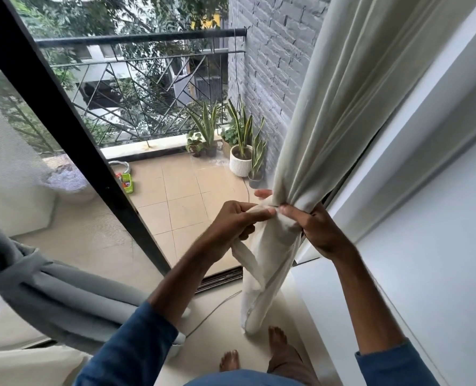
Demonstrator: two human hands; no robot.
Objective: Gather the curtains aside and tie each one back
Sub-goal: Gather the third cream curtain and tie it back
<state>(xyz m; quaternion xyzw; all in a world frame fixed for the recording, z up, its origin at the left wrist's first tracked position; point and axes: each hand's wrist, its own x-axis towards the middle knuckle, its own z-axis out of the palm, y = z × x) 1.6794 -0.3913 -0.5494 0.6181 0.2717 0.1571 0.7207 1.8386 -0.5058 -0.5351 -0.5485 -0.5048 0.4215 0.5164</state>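
A cream curtain hangs on the right, gathered into a bunch next to the white wall. My right hand grips the bunch at its narrowest point. My left hand pinches a cream tie-back strip that wraps around the bunch, with a loose end dangling below my fingers. The curtain's tail hangs down to the floor. At the lower left, a grey curtain is bundled with a grey band knotted around it.
A black door frame slants across the view, with the sliding track at its foot. Beyond it lie a tiled balcony, potted plants and a railing. A thin cable runs over the floor. My bare feet stand below the curtain.
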